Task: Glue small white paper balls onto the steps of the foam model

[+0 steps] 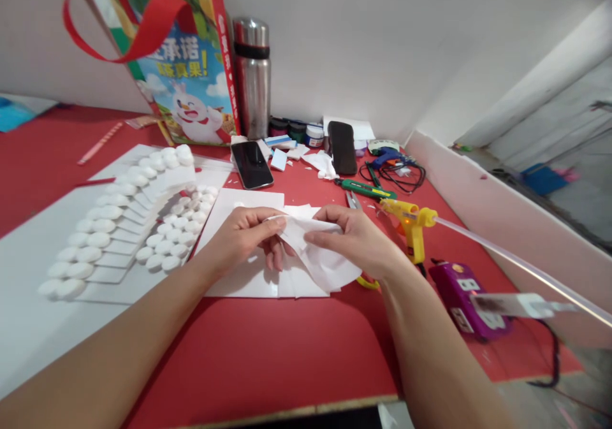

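A thin white sheet, limp like tissue or soft paper, hangs between my two hands above the table. My left hand pinches its left edge between thumb and fingers. On the other side, my right hand grips the upper right part, and the sheet droops below it. Underneath lie flat white boards, partly covered by the hands and the sheet. Scissors poke out behind my right hand, with a bit of yellow handle showing below the wrist.
A yellow glue gun with a long clear stick stands at right, near a purple power strip. At left, white discs line a stepped white piece. Behind are phones, a steel flask, a gift box and a green cutter.
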Motion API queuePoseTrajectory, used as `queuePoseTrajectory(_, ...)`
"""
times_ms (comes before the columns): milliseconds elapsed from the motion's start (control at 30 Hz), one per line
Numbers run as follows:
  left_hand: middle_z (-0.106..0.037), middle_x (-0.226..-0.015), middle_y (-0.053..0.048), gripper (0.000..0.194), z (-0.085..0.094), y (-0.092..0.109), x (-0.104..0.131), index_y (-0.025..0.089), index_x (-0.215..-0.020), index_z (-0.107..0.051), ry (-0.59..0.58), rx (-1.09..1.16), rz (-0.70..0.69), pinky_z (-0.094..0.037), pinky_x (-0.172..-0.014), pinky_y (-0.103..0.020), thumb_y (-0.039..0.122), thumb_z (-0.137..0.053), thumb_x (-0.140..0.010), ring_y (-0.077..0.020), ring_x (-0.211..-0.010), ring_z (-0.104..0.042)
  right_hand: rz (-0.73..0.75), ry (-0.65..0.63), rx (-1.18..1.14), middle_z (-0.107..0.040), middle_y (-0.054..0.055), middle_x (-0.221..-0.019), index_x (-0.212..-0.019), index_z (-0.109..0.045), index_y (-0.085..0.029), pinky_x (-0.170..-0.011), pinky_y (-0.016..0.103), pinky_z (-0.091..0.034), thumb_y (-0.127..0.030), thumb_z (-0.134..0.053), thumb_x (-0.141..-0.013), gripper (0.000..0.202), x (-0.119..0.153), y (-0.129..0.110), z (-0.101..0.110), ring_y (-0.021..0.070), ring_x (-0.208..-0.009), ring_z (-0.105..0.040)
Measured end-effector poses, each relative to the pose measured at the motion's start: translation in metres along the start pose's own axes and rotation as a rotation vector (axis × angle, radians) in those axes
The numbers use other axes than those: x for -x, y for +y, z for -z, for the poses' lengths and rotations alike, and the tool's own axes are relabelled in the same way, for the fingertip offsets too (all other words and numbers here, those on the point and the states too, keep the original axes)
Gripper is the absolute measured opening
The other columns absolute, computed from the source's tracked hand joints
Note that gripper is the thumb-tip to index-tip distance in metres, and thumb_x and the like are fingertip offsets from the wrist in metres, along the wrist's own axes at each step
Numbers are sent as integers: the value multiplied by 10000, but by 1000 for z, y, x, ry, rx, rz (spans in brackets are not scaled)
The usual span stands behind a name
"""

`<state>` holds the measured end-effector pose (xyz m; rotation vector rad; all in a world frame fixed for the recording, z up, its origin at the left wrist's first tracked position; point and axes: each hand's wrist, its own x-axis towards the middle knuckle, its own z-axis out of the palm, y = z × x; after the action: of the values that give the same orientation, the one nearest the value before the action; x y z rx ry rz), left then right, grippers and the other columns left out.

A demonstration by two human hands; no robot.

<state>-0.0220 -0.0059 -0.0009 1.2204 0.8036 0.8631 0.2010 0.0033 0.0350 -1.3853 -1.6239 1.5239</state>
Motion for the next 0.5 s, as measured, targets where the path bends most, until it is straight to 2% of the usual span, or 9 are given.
queuePoseTrajectory(133,-728,-614,-79,302,4,-2,-1,102,-928,-779,2,-35,-34,-559,-565,-248,351,-617,-981,-164,-545,-703,-36,0,14,-675,-26,-672,-860,-658,-203,-463,209,-393,-309,-786,-779,186,1,-2,0,105,-523,-570)
queuePoseTrajectory(267,-744,-659,-61,294,6,-3,-3,114,-1136,-761,2,38,-50,-569,-551,-255,325,-666,-954,-167,-553,-711,-14,6,38,-666,-36,-645,-879,-664,-207,-447,202,-380,-253,-772,-769,161,3,-4,2,102,-504,-557)
queuePoseTrajectory(367,-761,-701,-69,329,6,-3,-4,108,-1198,-736,3,92,-57,-568,-531,-257,296,-694,-932,-172,-548,-717,66,0,2,-726,-6,-761,-986,-744,-197,-508,208,-439,-228,-766,-775,215,3,-3,5,112,-589,-610)
queuePoseTrajectory(500,-775,-725,-81,286,6,-2,-2,105,-1169,-743,18,131,-84,-579,-544,-271,243,-683,-926,-186,-560,-730,141,-45,-28,-795,49,-926,-1100,-807,-183,-576,230,-500,-246,-771,-787,321,3,0,10,148,-703,-683)
